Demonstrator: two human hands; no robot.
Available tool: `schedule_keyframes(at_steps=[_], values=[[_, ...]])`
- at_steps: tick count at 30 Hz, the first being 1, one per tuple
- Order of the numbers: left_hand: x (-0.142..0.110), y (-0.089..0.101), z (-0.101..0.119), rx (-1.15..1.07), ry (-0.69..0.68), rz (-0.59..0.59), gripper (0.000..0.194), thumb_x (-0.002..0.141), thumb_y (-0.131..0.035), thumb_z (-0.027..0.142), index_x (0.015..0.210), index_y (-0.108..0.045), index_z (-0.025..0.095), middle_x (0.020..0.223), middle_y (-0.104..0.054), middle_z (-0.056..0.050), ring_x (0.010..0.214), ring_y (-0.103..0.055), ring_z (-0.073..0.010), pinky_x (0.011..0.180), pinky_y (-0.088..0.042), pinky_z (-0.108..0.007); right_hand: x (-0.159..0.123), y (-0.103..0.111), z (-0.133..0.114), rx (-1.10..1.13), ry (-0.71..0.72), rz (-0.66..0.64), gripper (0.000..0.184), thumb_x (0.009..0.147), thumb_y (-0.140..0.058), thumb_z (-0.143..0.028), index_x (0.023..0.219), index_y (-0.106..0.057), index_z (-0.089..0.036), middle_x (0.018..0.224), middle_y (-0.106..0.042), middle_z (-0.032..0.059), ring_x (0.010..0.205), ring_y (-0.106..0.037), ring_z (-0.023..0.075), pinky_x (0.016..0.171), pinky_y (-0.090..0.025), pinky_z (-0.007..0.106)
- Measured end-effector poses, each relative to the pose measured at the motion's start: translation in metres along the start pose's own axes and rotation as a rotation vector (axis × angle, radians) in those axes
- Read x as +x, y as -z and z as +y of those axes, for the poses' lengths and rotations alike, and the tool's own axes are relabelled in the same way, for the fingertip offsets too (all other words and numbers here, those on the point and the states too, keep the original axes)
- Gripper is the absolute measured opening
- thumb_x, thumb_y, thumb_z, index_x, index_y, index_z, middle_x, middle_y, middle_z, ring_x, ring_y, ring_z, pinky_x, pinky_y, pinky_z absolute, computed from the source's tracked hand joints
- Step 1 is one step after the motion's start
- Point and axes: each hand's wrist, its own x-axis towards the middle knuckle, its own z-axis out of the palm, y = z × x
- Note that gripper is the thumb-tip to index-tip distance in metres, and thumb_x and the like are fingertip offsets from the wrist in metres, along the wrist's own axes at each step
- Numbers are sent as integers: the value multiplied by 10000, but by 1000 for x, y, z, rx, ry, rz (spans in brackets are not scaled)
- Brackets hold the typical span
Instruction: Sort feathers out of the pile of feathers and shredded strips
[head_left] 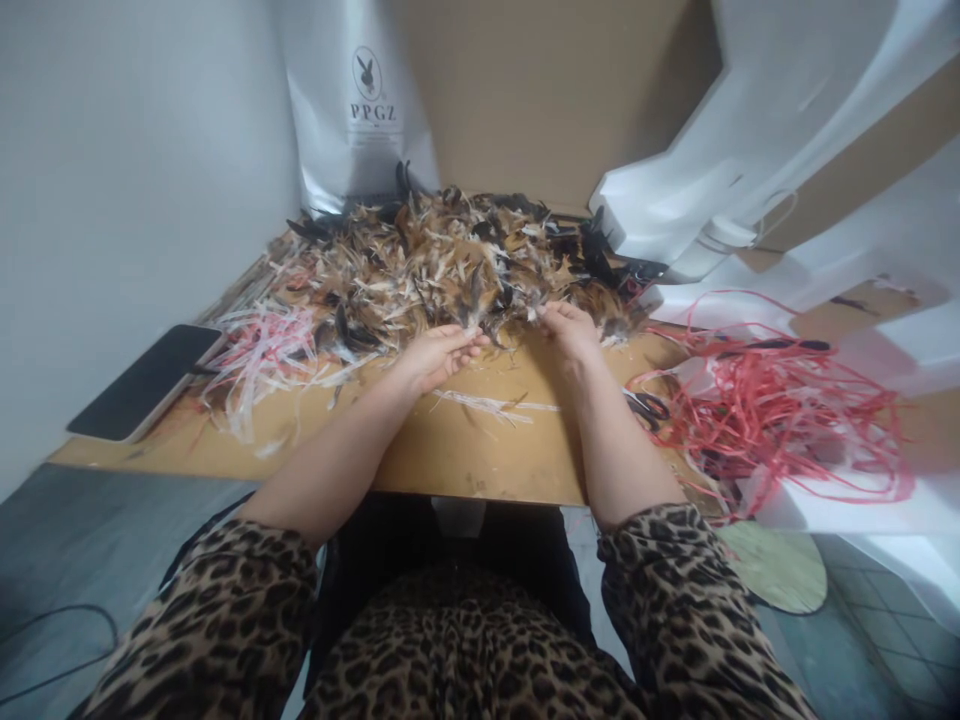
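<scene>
A large heap of brown, white and black feathers (420, 250) covers the back of the table. At its front edge, my left hand (448, 355) pinches a brown feather (474, 300) by its pale base, with the tip pointing up. To the right, my right hand (568, 328) has thumb and finger closed on a small feather tuft (534, 305) beside the heap. Between my forearms, thin white strips (495, 405) lie on the bare wood.
A phone (146, 385) lies at the left edge, near white and pink strips (262, 345). On the right sit a tangle of red plastic string (780, 410) and black-handled scissors (646, 405). Behind the heap stand a white printed bag (360, 150) and a cardboard panel (555, 100).
</scene>
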Motion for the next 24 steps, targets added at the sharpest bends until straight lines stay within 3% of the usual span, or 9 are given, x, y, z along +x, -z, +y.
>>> schedule_keyframes(at_steps=[3, 5, 10, 14, 20, 24], values=[[0, 1, 0, -27, 23, -37, 95, 864, -566, 47, 825, -653, 54, 799, -732, -97, 586, -645, -53, 502, -469, -119, -14, -17, -3, 196, -87, -160, 413, 427, -856, -373, 650, -565, -183, 495, -505, -67, 448, -382, 60, 466, -269, 214], [-1, 1, 0, -46, 39, -55, 112, 869, -551, 36, 821, -650, 58, 814, -735, -106, 595, -650, -56, 509, -472, -120, -24, -29, -2, 237, -120, -257, 410, 442, -866, -374, 644, -564, -183, 473, -481, -74, 449, -384, 57, 472, -273, 209], [-3, -1, 0, -66, 79, -111, 148, 873, -527, 19, 839, -669, 47, 837, -736, -110, 593, -647, -51, 509, -473, -110, -36, -48, 8, 154, -80, -232, 377, 519, -841, -394, 689, -575, -189, 562, -566, -59, 492, -458, 65, 504, -337, 211], [-3, -2, 0, -86, 90, -102, 176, 875, -512, 4, 836, -679, 42, 792, -726, -87, 568, -632, -38, 497, -464, -99, -35, -52, 14, 139, -93, -249, 395, 526, -836, -420, 700, -560, -197, 578, -603, -47, 527, -517, 86, 525, -373, 216], [-4, -2, 2, -140, 86, -87, 213, 880, -486, -9, 800, -673, 54, 729, -707, -58, 533, -613, -28, 483, -457, -89, -40, -50, 5, 241, -145, -338, 359, 551, -843, -378, 733, -600, -185, 565, -627, -38, 483, -474, 64, 504, -356, 203], [-6, -2, 3, -184, 108, -97, 229, 896, -465, 5, 811, -670, 61, 717, -698, -54, 521, -604, -25, 477, -452, -85, -45, -45, -7, 317, -236, -497, 359, 599, -832, -347, 845, -636, -173, 659, -676, -9, 503, -474, 53, 493, -341, 190]])
